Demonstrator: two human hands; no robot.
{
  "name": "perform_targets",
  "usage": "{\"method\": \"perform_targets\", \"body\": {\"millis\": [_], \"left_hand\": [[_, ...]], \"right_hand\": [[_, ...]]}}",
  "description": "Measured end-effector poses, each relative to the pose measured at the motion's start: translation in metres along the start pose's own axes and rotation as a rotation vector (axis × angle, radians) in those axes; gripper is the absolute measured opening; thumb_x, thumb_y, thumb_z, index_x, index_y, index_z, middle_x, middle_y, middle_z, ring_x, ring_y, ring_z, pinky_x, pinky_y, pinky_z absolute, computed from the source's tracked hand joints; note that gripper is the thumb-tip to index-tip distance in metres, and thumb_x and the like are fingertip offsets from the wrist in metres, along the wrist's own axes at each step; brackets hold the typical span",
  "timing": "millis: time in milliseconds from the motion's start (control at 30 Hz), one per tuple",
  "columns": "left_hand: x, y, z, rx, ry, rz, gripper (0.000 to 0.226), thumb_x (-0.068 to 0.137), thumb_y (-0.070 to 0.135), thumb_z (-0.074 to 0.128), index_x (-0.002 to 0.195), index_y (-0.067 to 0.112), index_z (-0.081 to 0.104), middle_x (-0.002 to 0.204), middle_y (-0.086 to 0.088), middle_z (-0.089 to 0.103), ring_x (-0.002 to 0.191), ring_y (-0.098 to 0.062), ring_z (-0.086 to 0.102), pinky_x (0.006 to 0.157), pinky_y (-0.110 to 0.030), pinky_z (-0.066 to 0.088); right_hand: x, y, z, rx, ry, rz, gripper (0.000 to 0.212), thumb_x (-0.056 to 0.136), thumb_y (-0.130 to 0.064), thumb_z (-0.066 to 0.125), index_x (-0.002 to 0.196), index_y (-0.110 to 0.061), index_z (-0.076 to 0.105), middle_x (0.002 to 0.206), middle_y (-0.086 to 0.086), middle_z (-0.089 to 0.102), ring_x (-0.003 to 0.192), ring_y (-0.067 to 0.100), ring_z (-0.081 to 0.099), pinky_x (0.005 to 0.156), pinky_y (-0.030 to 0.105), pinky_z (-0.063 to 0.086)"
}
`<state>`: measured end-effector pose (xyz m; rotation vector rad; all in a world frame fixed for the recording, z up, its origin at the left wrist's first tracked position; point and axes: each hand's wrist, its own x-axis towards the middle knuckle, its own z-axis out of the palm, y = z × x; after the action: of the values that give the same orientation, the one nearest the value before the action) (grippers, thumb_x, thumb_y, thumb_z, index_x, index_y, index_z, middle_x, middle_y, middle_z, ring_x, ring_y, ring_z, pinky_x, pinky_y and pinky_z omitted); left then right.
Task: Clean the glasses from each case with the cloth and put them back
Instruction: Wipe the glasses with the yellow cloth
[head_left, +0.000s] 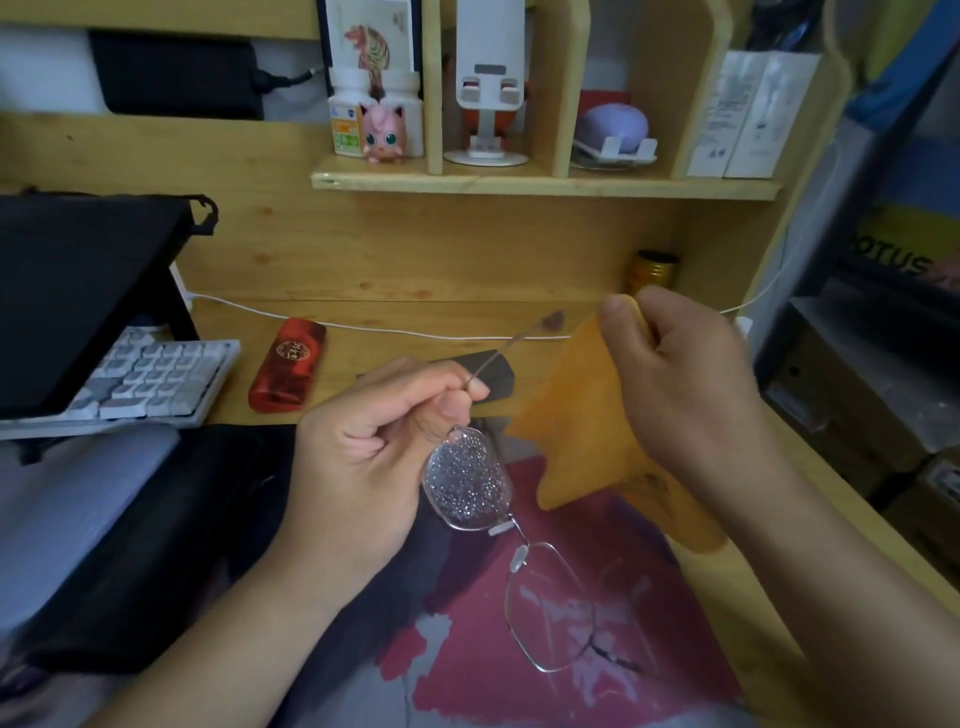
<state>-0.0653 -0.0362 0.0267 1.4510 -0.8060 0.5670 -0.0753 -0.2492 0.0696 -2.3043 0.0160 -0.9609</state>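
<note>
The left hand (374, 441) pinches thin wire-framed glasses (511, 540) by one temple, one lens speckled with droplets. The right hand's (691, 384) fingers (621, 332) grip an orange cloth (582, 431). A glossy red case (287, 365) lies on the wooden worktop (415, 322).

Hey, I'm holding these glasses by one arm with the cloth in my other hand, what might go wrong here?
1. The left hand pinches the glasses only at one temple, so the frame dangles; the hinge may strain or the grip slip.
2. The orange cloth, which the right hand holds by a corner, hangs apart from the lenses; one-handed wiping could twist the thin frame.
</note>
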Motion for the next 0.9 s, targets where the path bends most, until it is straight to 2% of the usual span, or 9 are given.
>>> {"method": "perform_targets", "body": {"millis": [100,200,267,333,433,500,667,767,900], "left_hand": [[0.000,0.002,0.001,-0.011,-0.008,0.001,0.018,0.096,0.029,0.062,0.098,0.041,0.076,0.091,0.017,0.071,0.082,-0.011,0.065,0.077,-0.021,0.050],[-0.001,0.001,0.002,-0.007,-0.011,-0.020,0.018,0.095,0.024,0.061,0.095,0.034,0.077,0.091,0.018,0.071,0.083,-0.008,0.065,0.077,-0.018,0.050],[-0.001,-0.001,0.002,0.001,-0.013,-0.042,0.016,0.095,0.022,0.061,0.092,0.025,0.077,0.091,0.018,0.071,0.083,-0.006,0.065,0.077,-0.017,0.050],[-0.002,-0.004,0.002,0.015,-0.006,-0.062,0.015,0.096,0.022,0.064,0.090,0.024,0.077,0.092,0.019,0.072,0.086,-0.004,0.066,0.078,-0.015,0.050],[-0.002,-0.006,0.002,0.045,-0.002,-0.077,0.014,0.094,0.019,0.064,0.100,0.026,0.075,0.095,0.019,0.073,0.092,-0.005,0.069,0.083,-0.015,0.050],[-0.002,-0.006,0.002,0.066,-0.014,-0.059,0.014,0.095,0.017,0.065,0.103,0.026,0.073,0.095,0.018,0.073,0.093,-0.008,0.069,0.084,-0.018,0.051],[-0.003,-0.004,0.004,0.049,-0.091,-0.021,0.015,0.095,0.019,0.061,0.104,0.022,0.073,0.094,0.010,0.072,0.092,-0.016,0.069,0.081,-0.025,0.054],[-0.003,-0.002,0.005,0.067,-0.114,-0.005,0.015,0.095,0.018,0.062,0.101,0.025,0.073,0.093,0.012,0.071,0.091,-0.017,0.069,0.079,-0.025,0.053],[-0.003,-0.003,0.007,0.095,-0.137,-0.016,0.015,0.094,0.021,0.063,0.091,0.028,0.075,0.093,0.015,0.071,0.091,-0.018,0.068,0.081,-0.025,0.052]], "right_hand": [[-0.007,-0.006,0.011,0.334,-0.215,0.324,0.057,0.100,-0.053,0.043,0.088,0.001,0.055,0.066,0.006,0.040,0.061,0.022,0.038,0.059,0.039,0.035],[-0.022,-0.016,0.017,0.984,-0.415,0.643,0.034,0.103,-0.043,0.048,0.094,-0.012,0.059,0.065,0.007,0.051,0.057,0.021,0.050,0.057,0.031,0.046],[-0.031,-0.020,0.016,1.241,-0.623,0.637,0.034,0.103,-0.039,0.044,0.107,-0.009,0.059,0.081,0.007,0.065,0.075,0.019,0.062,0.069,0.031,0.053],[-0.038,-0.020,0.014,1.357,-0.788,0.596,0.044,0.105,-0.033,0.045,0.128,0.002,0.056,0.115,0.021,0.067,0.105,0.030,0.062,0.093,0.038,0.051],[-0.040,-0.013,0.013,1.366,-0.931,0.532,0.046,0.093,-0.002,0.049,0.137,0.013,0.047,0.123,0.031,0.052,0.113,0.040,0.047,0.101,0.051,0.038],[-0.041,-0.010,0.014,1.358,-0.924,0.519,0.043,0.087,0.009,0.049,0.130,0.013,0.053,0.115,0.028,0.056,0.104,0.041,0.054,0.096,0.052,0.043],[-0.047,-0.019,0.021,1.185,-0.901,0.542,0.045,0.075,0.015,0.066,0.118,0.004,0.056,0.087,0.010,0.063,0.074,0.021,0.064,0.066,0.032,0.056],[-0.050,-0.024,0.020,1.131,-1.034,0.543,0.038,0.079,0.012,0.069,0.113,-0.002,0.060,0.084,0.008,0.065,0.076,0.022,0.067,0.069,0.037,0.056],[-0.050,-0.027,0.016,1.022,-1.015,0.482,0.022,0.084,0.012,0.069,0.096,-0.006,0.067,0.082,0.008,0.069,0.074,0.020,0.067,0.070,0.031,0.058]]}}
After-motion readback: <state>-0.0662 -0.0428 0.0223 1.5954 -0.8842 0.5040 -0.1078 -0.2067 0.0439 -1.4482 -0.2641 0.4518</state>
